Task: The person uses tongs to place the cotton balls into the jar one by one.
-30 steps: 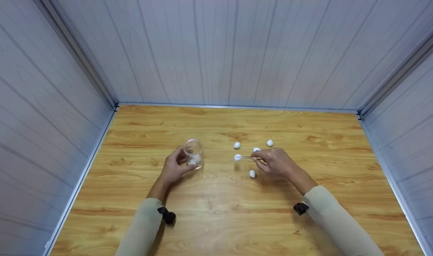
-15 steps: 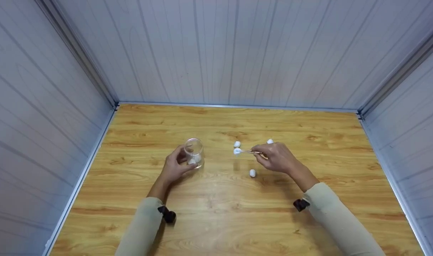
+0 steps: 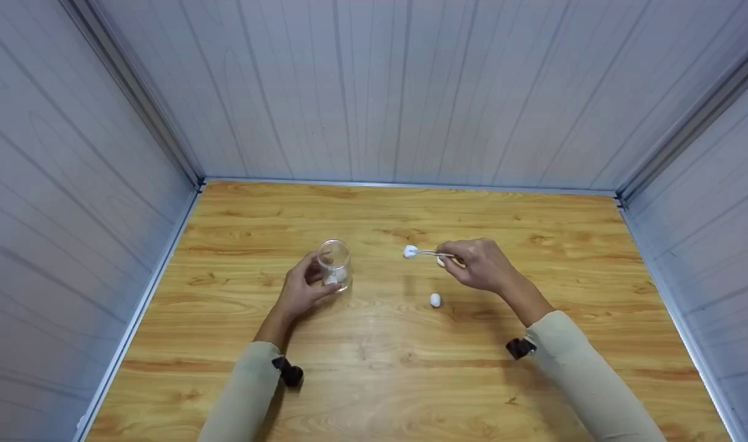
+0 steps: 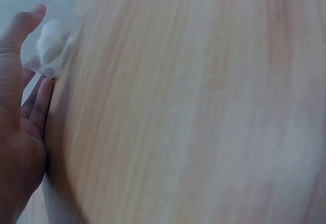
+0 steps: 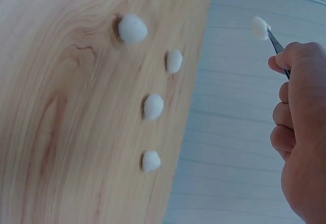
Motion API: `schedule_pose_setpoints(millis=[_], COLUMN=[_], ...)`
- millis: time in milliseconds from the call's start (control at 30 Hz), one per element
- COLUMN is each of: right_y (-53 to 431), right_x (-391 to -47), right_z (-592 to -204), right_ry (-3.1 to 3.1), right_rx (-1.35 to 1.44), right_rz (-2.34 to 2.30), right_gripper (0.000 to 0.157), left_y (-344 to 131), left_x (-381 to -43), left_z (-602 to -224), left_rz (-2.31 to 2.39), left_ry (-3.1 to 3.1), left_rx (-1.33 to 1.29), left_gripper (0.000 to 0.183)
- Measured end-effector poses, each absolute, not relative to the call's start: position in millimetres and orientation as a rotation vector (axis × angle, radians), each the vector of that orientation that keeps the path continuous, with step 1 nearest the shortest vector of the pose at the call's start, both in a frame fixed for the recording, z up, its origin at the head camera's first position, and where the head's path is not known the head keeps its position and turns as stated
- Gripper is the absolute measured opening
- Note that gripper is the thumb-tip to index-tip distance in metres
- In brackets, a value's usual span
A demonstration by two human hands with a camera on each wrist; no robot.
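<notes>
My left hand (image 3: 300, 288) holds a clear glass cup (image 3: 334, 253) standing upright on the table, fingers behind it and thumb along the near side. White cotton balls (image 4: 51, 40) lie at its bottom. In my right hand (image 3: 478, 264) a pair of slim metal tweezers (image 5: 276, 45) is pinched, pointing left. Their tips grip a cotton ball (image 5: 261, 28), raised above the table in the right wrist view. From the head view this ball (image 3: 410, 251) overlaps the spot of another one lying behind it.
Several loose cotton balls lie on the wood-grain table: one (image 3: 435, 300) in front of my right hand, one (image 3: 441, 261) partly hidden under its fingers, others (image 5: 153, 107) seen from the right wrist. Pale panel walls (image 3: 374, 92) enclose the table at the back and sides.
My right hand has lifted the tweezers and the gripped cotton ball, shifting toward the back wall in the head view. My left hand and the glass cup have stayed in place.
</notes>
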State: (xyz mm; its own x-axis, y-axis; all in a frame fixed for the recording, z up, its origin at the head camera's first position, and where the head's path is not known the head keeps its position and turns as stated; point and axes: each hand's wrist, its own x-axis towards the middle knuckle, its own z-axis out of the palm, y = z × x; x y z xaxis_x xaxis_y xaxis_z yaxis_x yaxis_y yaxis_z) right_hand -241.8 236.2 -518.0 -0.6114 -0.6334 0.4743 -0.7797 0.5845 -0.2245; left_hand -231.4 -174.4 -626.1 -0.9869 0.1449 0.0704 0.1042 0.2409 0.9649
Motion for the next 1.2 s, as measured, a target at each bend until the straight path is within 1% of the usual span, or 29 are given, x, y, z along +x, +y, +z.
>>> schedule_pose_setpoints(millis=[167, 400, 700, 1200], right_y=[234, 227, 219, 196], right_x=[-242, -244, -247, -255], right_z=[-513, -513, -512, -502], right_ry=[-2.469, -2.467, -2.428, -2.475], right_rx=[1.148, 1.165, 1.185, 1.150], right_rz=[0.606, 0.577, 0.593, 0.644], right_gripper=[0.011, 0.012, 0.013, 0.016], left_y=[-176, -177, -174, -175], left_x=[-231, -231, -231, -231], left_z=[-627, -630, -626, -625], left_rz=[1.891, 1.891, 1.893, 1.872], left_ry=[2.460, 2.490, 2.472, 2.465], left_rx=[0.264, 0.291, 0.262, 0.261], left_gripper=[0.070, 0.070, 0.066, 0.068])
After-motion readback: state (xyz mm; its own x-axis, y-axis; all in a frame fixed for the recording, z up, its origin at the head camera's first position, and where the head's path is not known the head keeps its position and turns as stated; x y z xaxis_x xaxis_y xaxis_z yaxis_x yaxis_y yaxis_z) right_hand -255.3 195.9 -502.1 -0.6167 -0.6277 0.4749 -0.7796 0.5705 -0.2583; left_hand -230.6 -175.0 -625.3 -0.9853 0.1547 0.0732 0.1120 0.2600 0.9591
